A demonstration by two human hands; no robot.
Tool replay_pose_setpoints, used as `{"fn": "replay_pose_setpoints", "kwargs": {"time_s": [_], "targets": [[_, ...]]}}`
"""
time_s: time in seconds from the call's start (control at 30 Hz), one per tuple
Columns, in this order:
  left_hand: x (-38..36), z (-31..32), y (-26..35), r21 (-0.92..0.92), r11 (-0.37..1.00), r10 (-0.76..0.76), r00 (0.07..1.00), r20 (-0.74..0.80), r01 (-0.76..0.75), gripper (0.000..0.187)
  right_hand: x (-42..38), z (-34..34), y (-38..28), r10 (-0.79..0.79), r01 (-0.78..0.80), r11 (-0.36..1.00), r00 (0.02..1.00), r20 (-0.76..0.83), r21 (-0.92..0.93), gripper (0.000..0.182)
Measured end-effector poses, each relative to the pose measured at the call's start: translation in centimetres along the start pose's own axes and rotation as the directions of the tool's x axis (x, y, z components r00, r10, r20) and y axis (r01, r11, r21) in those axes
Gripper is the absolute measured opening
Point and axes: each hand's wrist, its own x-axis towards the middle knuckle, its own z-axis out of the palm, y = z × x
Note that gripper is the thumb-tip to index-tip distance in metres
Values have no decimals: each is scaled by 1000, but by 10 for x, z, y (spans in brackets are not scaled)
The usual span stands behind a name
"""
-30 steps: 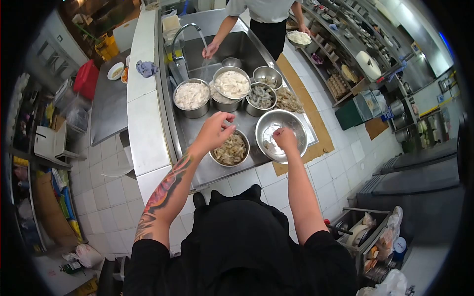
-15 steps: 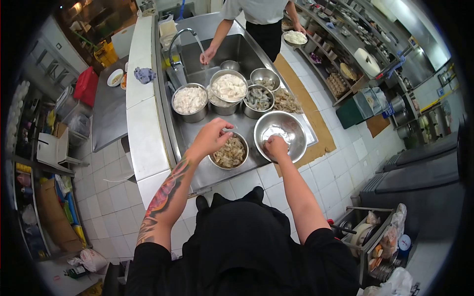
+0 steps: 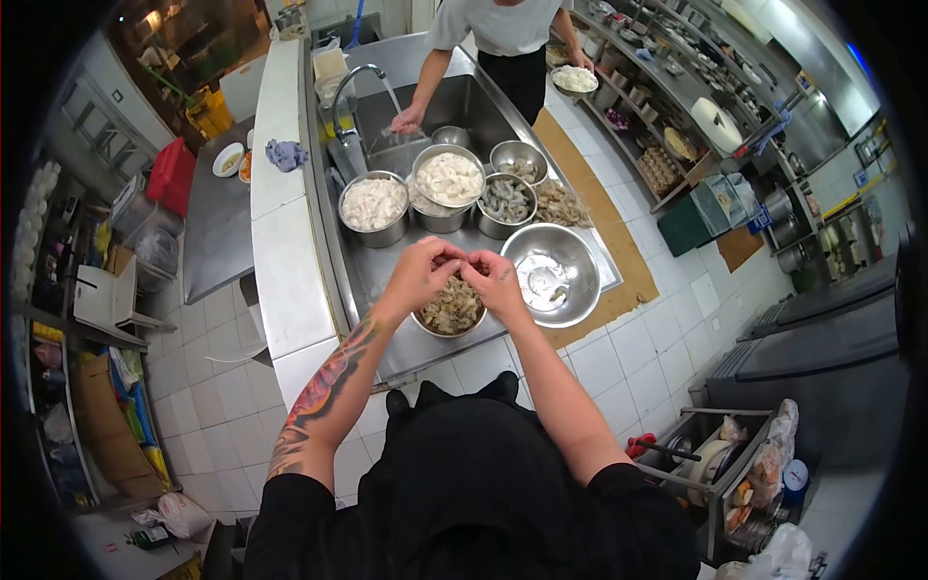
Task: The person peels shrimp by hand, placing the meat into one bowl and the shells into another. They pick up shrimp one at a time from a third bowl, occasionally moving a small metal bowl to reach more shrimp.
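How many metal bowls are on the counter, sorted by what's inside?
Bowls of white pieces: 2
Bowls of grey shrimp: 2
Bowl of shells under both hands: 1
Big, nearly empty bowl: 1
Total: 6

We stand on a white tiled floor (image 3: pixel 208 387) in a kitchen. A brown mat (image 3: pixel 619 246) runs beside the steel counter (image 3: pixel 387 329). Shelving (image 3: pixel 667 106) lines the right wall; cluttered racks (image 3: pixel 58 319), perhaps storage, fill the dim left.

Commercial kitchen: steel sink (image 3: pixel 464 97), prep bowls of seafood (image 3: pixel 375 203), tiled floor (image 3: pixel 619 348).
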Motion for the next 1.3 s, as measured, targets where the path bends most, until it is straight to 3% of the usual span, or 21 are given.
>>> {"fn": "replay_pose_setpoints", "kwargs": {"time_s": [0.03, 0.2, 0.37, 0.5, 0.57, 0.7, 0.73, 0.77, 0.8, 0.83, 0.87, 0.9, 0.93, 1.0, 1.03, 1.1, 1.3], "targets": [[0, -2, -1, -72, 997, -8, 999, -34, 5, 21, 2, 4, 2, 28, -27, 997, 999, -21, 76, 15], [-3, -7, 0, -255, 963, -121, 985, -126, 86, 16, 3, 12, -19, 2, 0, 999, 999, -41, 42, 16], [-1, -13, -13, -555, 817, -207, 978, -30, 156, 18, 5, 15, -27, -57, 56, 998, 997, -59, -15, 15], [0, -19, -7, -596, 787, -245, 967, -65, 160, 20, 2, 21, -17, -66, 71, 997, 991, -118, 39, 15], [0, -20, -9, -583, 794, -255, 965, -61, 173, 18, -1, 21, 6, -72, 75, 997, 985, -155, 16, 15], [-2, -15, -22, -510, 830, -279, 960, -30, 226, 19, -8, 21, 35, 71, -56, 992, 987, -146, 109, 14], [-1, -13, -27, -464, 860, -264, 963, -46, 213, 20, -8, 18, 38, -105, 88, 968, 993, -59, -234, 14], [-1, -11, -31, -416, 887, -246, 968, -56, 201, 21, -9, 14, 42, -238, 242, 810, 968, 78, -534, 15], [-2, -10, -31, -415, 887, -241, 969, -46, 201, 21, -7, 10, 42, -278, 326, 667, 943, 182, -669, 18], [-4, -10, -30, -284, 928, -260, 965, -31, 241, 20, -6, 10, 41, -281, 321, 668, 944, 173, -671, 18], [-3, -11, -29, -150, 950, -281, 959, -25, 275, 20, -3, 10, 40, -183, 162, 834, 983, 13, -528, 19], [-3, -11, -29, -153, 949, -283, 959, -26, 276, 20, -5, 13, 29, -44, 2, 942, 992, -117, -336, 20], [-6, -10, -27, -91, 963, -259, 964, -52, 254, 18, -7, 15, 14, -40, -1, 941, 993, -114, -339, 20], [-7, -8, -23, -29, 972, -233, 970, -76, 231, 17, -6, 19, -12, 8, -10, 1000, 995, -100, -11, 19], [-6, -7, -20, -6, 967, -252, 963, -89, 253, 17, -5, 22, -15, 8, -9, 1000, 995, -103, -12, 19], [-3, -4, -19, 18, 964, -263, 960, -99, 266, 16, -4, 27, -19, -167, 141, 964, 980, -103, -227, 16], [-4, -7, -17, 22, 984, -168, 966, -196, 176, 16, -1, 33, -25, -329, 252, 849, 940, -93, -464, 17]]}}
